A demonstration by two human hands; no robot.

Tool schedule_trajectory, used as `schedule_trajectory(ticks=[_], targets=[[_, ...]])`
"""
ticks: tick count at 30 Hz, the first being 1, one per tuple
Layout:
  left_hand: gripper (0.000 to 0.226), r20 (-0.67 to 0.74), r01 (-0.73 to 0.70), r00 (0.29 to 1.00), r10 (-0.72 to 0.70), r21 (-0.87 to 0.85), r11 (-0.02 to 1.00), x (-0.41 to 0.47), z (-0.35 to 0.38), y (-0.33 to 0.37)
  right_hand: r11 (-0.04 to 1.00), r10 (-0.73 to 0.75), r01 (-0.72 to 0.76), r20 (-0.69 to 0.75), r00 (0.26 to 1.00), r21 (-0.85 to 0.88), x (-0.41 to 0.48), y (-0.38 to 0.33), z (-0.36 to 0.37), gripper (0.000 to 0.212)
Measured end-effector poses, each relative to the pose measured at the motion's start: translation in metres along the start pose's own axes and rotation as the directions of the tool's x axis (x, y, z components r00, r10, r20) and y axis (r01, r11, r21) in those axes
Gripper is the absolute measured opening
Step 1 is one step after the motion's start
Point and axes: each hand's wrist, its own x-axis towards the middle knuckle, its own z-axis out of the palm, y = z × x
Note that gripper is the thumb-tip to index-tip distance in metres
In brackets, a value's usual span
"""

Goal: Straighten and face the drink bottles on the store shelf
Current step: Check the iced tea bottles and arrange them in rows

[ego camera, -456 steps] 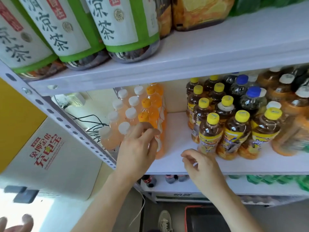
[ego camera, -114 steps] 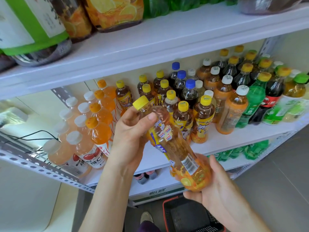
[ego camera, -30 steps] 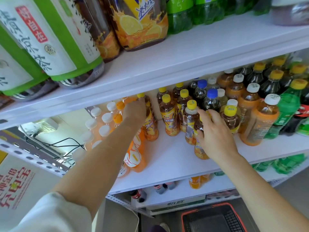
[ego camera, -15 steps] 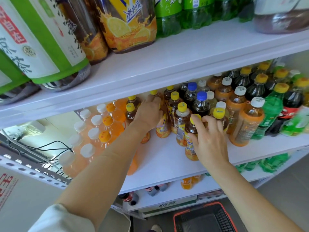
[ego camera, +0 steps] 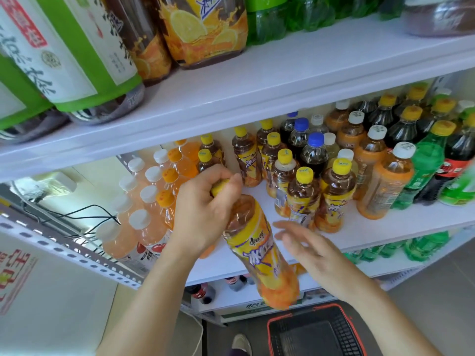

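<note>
My left hand (ego camera: 203, 209) grips the yellow cap and neck of an iced tea bottle (ego camera: 259, 250) with a yellow label. The bottle hangs tilted in front of the middle shelf (ego camera: 359, 227), its base out past the shelf edge. My right hand (ego camera: 311, 247) is open just right of the bottle, fingers spread and blurred, not touching it. More yellow-capped tea bottles (ego camera: 303, 199) stand in rows on the shelf behind. Orange and pale white-capped bottles (ego camera: 151, 219) stand to the left.
Blue-capped dark bottles (ego camera: 314, 152), orange tea bottles (ego camera: 385, 186) and green soda bottles (ego camera: 426, 163) fill the shelf's right side. Large bottles (ego camera: 200, 29) stand on the upper shelf. A red-rimmed basket (ego camera: 313, 332) sits on the floor below. Cables (ego camera: 77, 217) run at the left.
My left hand has pulled a tea bottle from the back of the shelf out toward me. My right hand has let go of the front bottle and moved down beside the lifted one.
</note>
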Motion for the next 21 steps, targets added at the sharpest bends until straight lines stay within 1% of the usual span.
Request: schedule_trajectory(ticks=[1,2,3,4,6,9,12,15,17,19,21], targets=[[0.024,0.018,0.031,0.999,-0.029,-0.143,0.989,-0.003,-0.003,0.008,0.974,0.047,-0.085,0.183,0.982,0.209,-0.006,-0.001,0.001,0.034],[0.022,0.034,0.057,0.998,-0.050,-0.257,0.965,-0.006,-0.005,0.014,0.902,0.061,-0.188,0.317,0.946,0.389,-0.011,0.001,0.002,0.042],[0.021,0.044,0.079,0.997,-0.069,-0.338,0.938,-0.009,-0.005,0.019,0.818,0.067,-0.281,0.402,0.913,0.502,-0.016,0.005,0.002,0.056],[0.021,0.050,0.097,0.995,-0.084,-0.394,0.914,-0.011,-0.005,0.022,0.760,0.039,-0.326,0.460,0.887,0.563,-0.020,0.009,0.001,0.066],[0.020,0.055,0.120,0.993,-0.107,-0.464,0.878,-0.012,-0.001,0.025,0.722,-0.013,-0.334,0.495,0.869,0.606,-0.027,0.010,0.000,0.072],[0.019,0.054,0.148,0.988,-0.141,-0.547,0.824,-0.014,0.005,0.024,0.714,0.015,-0.320,0.443,0.896,0.623,-0.034,0.006,-0.003,0.072],[0.019,0.078,0.184,0.982,-0.171,-0.590,0.786,-0.016,0.008,0.022,0.728,0.024,-0.270,0.370,0.929,0.630,-0.040,0.000,-0.004,0.069],[0.017,0.138,0.257,0.966,-0.221,-0.640,0.725,-0.015,0.009,0.023,0.793,0.028,-0.169,0.243,0.970,0.586,-0.046,-0.005,0.000,0.064],[0.020,0.206,0.324,0.946,-0.250,-0.623,0.712,-0.015,0.009,0.024,0.842,0.024,-0.089,0.128,0.991,0.533,-0.048,-0.007,0.005,0.063],[0.030,0.289,0.424,0.905,-0.311,-0.568,0.706,-0.018,0.009,0.024,0.885,0.020,-0.022,0.008,1.000,0.465,-0.050,-0.005,0.010,0.064],[0.048,0.340,0.495,0.868,-0.361,-0.560,0.664,-0.024,0.010,0.021,0.933,-0.007,0.052,-0.126,0.992,0.357,-0.052,-0.007,0.015,0.054]])
